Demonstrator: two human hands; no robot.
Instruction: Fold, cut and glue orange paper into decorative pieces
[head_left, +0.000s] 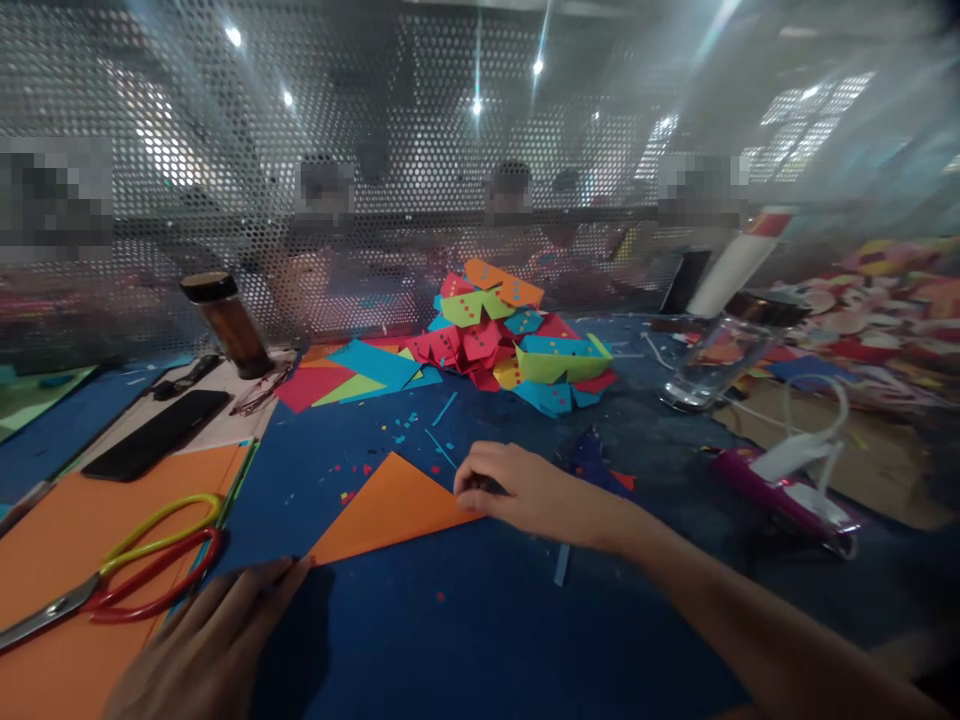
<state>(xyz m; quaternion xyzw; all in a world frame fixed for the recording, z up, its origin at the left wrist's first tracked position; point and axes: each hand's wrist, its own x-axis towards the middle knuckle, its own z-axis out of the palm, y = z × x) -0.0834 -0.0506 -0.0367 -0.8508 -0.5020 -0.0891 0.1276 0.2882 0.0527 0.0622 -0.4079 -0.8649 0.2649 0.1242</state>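
Note:
A folded orange paper triangle (397, 512) lies on the blue table, its peak pointing away from me. At its left corner, my left hand (217, 620) grips the tip between thumb and fingertip. My right hand (517, 490) is closed at the right corner, fingers curled over the paper and partly hiding that end. Just behind the triangle are tiny blue and red paper scraps (405, 428). A dark blue tool, perhaps a hole punch (592, 455), sits beyond my right wrist, its shape blurred.
Scissors (150, 570) with yellow and red handles lie on orange sheets (45, 510) at left, near a black phone (157, 435) and brown jar (229, 325). Punched coloured paper pieces (510, 340) are heaped behind. A glass jar (720, 355) and magenta device (780, 495) stand right. Several people sit beyond the perforated screen (420, 120).

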